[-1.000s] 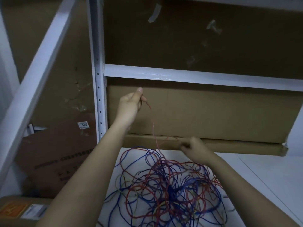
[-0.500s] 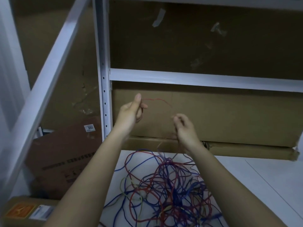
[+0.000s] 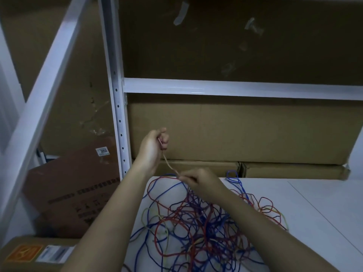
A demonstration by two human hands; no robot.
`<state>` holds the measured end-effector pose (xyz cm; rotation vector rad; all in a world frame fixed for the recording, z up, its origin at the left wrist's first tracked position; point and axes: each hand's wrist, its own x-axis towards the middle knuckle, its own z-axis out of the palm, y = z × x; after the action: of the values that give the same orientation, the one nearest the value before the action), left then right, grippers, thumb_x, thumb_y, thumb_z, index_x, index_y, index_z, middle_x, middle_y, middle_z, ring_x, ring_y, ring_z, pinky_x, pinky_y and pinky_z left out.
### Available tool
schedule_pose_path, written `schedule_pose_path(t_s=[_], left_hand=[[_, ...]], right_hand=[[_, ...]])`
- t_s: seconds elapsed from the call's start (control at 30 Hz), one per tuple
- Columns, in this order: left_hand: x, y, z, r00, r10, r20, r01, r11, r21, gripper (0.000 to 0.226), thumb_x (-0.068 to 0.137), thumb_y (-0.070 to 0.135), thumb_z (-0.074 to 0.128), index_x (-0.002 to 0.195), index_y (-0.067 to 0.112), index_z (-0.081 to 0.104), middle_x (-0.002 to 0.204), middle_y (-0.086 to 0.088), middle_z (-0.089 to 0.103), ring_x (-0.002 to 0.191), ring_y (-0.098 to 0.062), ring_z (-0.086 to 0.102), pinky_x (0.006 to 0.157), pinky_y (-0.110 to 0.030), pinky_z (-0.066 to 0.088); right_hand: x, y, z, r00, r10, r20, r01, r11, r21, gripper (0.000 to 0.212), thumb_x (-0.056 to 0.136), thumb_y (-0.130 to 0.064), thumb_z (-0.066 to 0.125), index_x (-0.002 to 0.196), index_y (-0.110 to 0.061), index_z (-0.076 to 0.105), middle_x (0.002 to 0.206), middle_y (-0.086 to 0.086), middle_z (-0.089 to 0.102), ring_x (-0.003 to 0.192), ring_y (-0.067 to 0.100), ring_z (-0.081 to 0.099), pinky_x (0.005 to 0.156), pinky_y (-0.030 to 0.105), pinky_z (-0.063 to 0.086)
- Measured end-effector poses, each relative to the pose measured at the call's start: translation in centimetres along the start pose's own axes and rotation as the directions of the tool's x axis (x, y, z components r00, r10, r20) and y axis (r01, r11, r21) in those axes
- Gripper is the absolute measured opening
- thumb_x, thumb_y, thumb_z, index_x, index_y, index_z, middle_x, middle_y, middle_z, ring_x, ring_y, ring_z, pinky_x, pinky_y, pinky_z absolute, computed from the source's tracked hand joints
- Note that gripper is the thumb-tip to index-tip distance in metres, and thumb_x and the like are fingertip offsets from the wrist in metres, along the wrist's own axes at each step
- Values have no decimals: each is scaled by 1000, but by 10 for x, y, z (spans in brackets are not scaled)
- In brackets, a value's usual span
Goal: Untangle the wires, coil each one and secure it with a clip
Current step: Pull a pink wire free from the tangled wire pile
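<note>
While the red wire (image 3: 168, 163) ran taut between my two hands, its lower end vanished into the tangle of red, blue and yellow wires (image 3: 196, 222) heaped on the white table (image 3: 314, 203). My left hand (image 3: 152, 148), raised above the pile, gripped the wire in curled fingers; my right hand (image 3: 200, 182) pinched it just over the heap. Behind stood cardboard boxes (image 3: 235, 132) and a white shelf frame (image 3: 117, 99).

A white sticker (image 3: 103, 150) on the leaning brown carton (image 3: 74, 189) reads "3055".
</note>
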<state>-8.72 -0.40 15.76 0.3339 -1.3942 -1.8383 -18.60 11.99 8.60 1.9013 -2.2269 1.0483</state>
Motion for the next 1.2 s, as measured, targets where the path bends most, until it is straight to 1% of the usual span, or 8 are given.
schedule_pose_path(t_s=[0.07,0.13,0.33,0.5,0.67,0.9,1.07,1.2], left_hand=[[2,-9,-3,999,47,-22,-36,929,369,26,104,14,29,111,5,52,65,1,47,57,-10,40,56,-16,36],[-1,-21,-10,982,81,168,-175,713,679,21,104,20,33,106,8,51,74,2,55,68,-11,49,74,-23,42],[-21,-30,-16,894,-140,425,-325,452,831,51,97,54,37,67,14,46,59,-1,42,56,-14,39,60,-32,31],[-23,-31,-17,817,-216,535,-197,767,610,47,92,54,52,54,26,48,50,2,28,51,-23,25,59,-27,30],[-17,-23,-9,901,-45,431,-118,932,343,43,91,52,43,68,15,46,46,1,28,55,-23,28,60,-17,42],[-8,-16,-2,992,11,126,-53,942,331,51,103,41,33,63,13,47,37,5,31,36,-10,27,49,-27,25],[-17,-17,4,981,-32,190,-61,881,468,60,100,52,28,56,18,48,42,5,34,43,-8,36,62,-25,35],[-20,-13,1,983,-5,183,-48,957,287,56,102,43,31,54,16,43,38,5,26,36,-9,24,46,-22,25]], right_hand=[[-9,-3,5,989,-144,-41,141,988,-70,26,98,-23,50,97,-8,71,69,-6,61,62,8,48,56,26,36],[-13,-6,-2,979,-180,-95,173,982,-79,21,96,-20,52,90,-9,69,66,-4,52,60,9,42,53,25,31],[-11,-6,-38,978,70,-194,-35,984,175,3,87,-16,69,89,-16,70,69,-9,56,60,1,46,58,15,37],[-6,0,-44,963,200,-181,-120,919,377,9,87,-18,68,81,-25,69,74,2,60,66,6,49,64,19,40],[-22,24,-41,953,304,2,-276,860,430,5,89,-21,66,88,-19,70,81,4,70,79,13,66,80,27,52],[-3,-1,-61,911,365,-193,-161,746,647,18,99,-14,46,86,-14,59,73,4,61,63,13,63,60,23,55],[32,-20,-93,852,247,-462,79,811,579,20,98,-14,50,86,-18,65,60,-6,49,54,2,44,56,17,40],[44,-5,-91,885,215,-412,-66,936,345,18,97,-11,52,97,-3,68,55,-16,52,50,-8,44,54,8,31]])
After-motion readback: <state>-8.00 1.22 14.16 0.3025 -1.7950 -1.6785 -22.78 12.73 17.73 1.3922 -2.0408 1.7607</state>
